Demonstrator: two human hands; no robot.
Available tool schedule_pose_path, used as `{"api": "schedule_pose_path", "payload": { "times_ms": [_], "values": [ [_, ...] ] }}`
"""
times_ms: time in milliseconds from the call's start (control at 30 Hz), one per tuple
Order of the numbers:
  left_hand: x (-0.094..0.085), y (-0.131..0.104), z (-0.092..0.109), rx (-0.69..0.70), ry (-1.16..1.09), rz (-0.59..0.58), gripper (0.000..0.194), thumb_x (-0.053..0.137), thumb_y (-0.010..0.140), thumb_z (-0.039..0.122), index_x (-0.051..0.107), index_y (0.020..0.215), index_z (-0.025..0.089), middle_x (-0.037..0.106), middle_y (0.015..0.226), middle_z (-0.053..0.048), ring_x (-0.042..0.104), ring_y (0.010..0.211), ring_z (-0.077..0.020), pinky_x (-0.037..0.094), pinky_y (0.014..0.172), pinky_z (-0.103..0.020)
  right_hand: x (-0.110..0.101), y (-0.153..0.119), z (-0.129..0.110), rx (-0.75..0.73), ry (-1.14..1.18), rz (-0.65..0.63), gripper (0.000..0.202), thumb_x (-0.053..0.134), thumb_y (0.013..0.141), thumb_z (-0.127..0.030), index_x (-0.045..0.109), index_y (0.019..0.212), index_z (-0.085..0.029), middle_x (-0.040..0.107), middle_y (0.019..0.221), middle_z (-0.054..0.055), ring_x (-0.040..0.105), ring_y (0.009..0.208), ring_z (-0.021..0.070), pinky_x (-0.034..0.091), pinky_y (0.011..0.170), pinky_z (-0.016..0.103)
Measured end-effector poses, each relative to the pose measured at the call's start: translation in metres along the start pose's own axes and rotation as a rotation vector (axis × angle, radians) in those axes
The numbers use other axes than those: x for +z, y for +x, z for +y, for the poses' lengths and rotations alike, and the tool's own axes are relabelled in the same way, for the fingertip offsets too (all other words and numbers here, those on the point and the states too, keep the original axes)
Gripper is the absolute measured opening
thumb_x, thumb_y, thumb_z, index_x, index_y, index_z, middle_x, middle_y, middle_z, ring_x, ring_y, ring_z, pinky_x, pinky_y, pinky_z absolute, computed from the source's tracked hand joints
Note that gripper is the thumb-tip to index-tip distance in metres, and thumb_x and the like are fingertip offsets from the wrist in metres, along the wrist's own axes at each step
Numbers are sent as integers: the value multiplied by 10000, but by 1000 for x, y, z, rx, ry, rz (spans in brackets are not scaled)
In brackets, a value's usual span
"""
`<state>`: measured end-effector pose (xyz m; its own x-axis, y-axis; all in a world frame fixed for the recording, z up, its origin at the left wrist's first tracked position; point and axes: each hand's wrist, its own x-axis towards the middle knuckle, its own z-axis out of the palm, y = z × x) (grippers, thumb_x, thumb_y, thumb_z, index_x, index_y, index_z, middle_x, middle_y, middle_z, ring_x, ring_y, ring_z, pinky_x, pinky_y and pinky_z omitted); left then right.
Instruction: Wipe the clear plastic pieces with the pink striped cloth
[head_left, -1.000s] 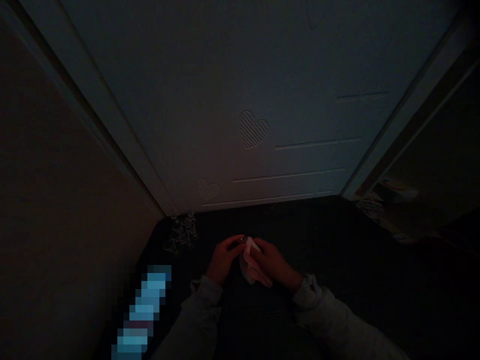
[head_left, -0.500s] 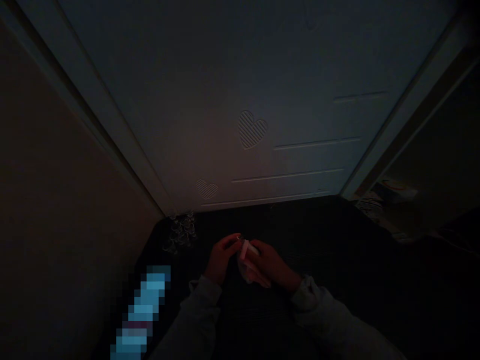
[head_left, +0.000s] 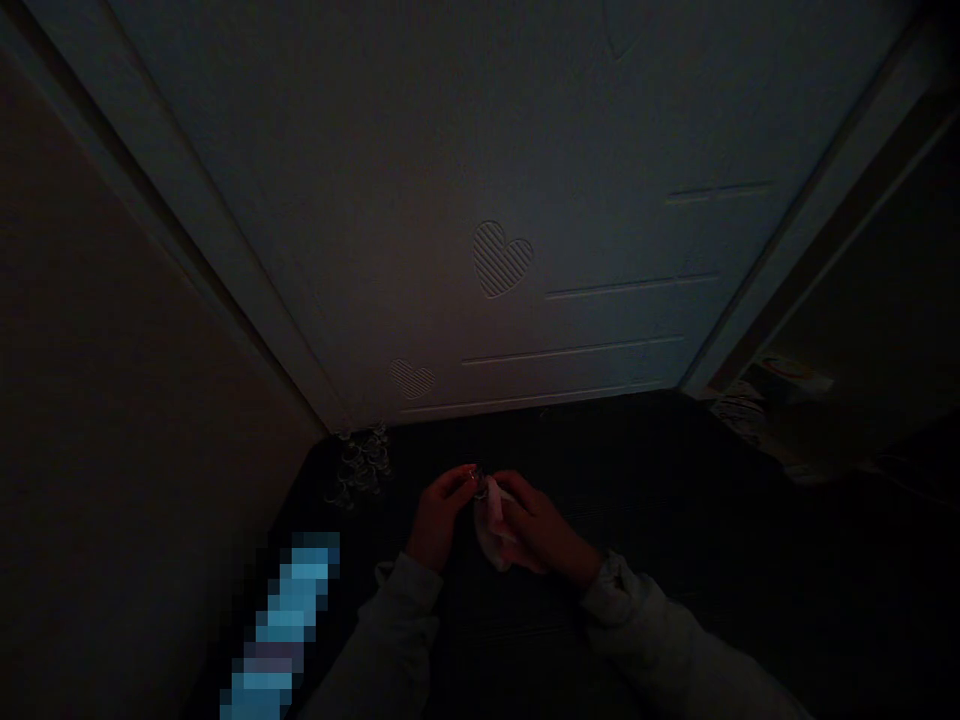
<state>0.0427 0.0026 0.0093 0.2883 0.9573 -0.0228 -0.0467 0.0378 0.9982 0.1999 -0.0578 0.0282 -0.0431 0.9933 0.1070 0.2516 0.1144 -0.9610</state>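
The scene is very dark. My left hand (head_left: 441, 515) and my right hand (head_left: 538, 525) meet over a dark surface (head_left: 645, 500). Between them is a small pale pink object (head_left: 491, 525), soft-looking, gripped by my right hand. My left fingertips pinch a tiny shiny piece (head_left: 477, 478) at the top of the pink object; what it is I cannot make out. Both wrists wear light grey sleeves.
A pile of small clear ring-like pieces (head_left: 361, 466) lies at the back left of the dark surface. A white door (head_left: 525, 200) with embossed hearts stands behind. A blurred blue strip (head_left: 281, 625) lies front left. Papers (head_left: 780, 385) rest at the right.
My hands have shifted slightly left and closer together. My right fingers have curled further over the pink object, covering more of it.
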Motion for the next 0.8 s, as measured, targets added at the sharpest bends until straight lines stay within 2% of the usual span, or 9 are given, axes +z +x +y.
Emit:
{"api": "schedule_pose_path", "payload": {
  "times_ms": [133, 300, 467, 533, 667, 800],
  "values": [
    [1, 0, 0, 2, -20, 0, 231, 613, 878, 278, 619, 1074, 155, 662, 1073, -55, 637, 968, -216, 499, 864, -449, 0, 1, 2, 11, 2, 30, 237, 448, 911, -322, 570, 1066, -190, 675, 980, 67, 633, 885, 213, 466, 774, 330],
    [2, 0, 0, 16, -40, -2, 228, 614, 876, 271, 617, 1073, 156, 658, 1073, -54, 635, 967, -216, 501, 860, -448, 2, 1, 3, 29, 27, 39, 332, 475, 899, -344, 519, 1197, -203, 687, 983, 73, 657, 848, 218, 495, 719, 327],
    [3, 0, 0, 26, -59, 13, 222, 614, 876, 269, 618, 1065, 154, 658, 1069, -53, 635, 965, -214, 502, 857, -446, 2, 0, 1, -5, 64, 34, 353, 389, 934, -395, 548, 1196, -218, 647, 1171, 77, 608, 1060, 226, 452, 902, 349],
    [3, -1, 0, 23, -64, 20, 220, 616, 875, 266, 619, 1064, 154, 657, 1069, -53, 635, 964, -214, 503, 854, -444, 2, 0, 1, -9, 76, 30, 376, 361, 944, -412, 547, 1204, -214, 641, 1186, 79, 603, 1072, 221, 446, 916, 345],
    [4, -3, 2, 12, -68, 24, 219, 618, 874, 260, 618, 1066, 154, 658, 1060, -51, 637, 951, -210, 507, 846, -439, 4, 0, 4, 4, 89, 22, 349, 364, 948, -407, 563, 1149, -202, 671, 1081, 74, 636, 967, 211, 484, 838, 333],
    [6, -4, 5, 5, -74, 25, 218, 617, 874, 256, 615, 1067, 154, 655, 1057, -49, 637, 942, -208, 511, 836, -433, 7, 2, 6, 16, 79, 21, 271, 468, 904, -384, 576, 1055, -186, 680, 949, 58, 637, 862, 205, 495, 772, 327]
  ]
}}
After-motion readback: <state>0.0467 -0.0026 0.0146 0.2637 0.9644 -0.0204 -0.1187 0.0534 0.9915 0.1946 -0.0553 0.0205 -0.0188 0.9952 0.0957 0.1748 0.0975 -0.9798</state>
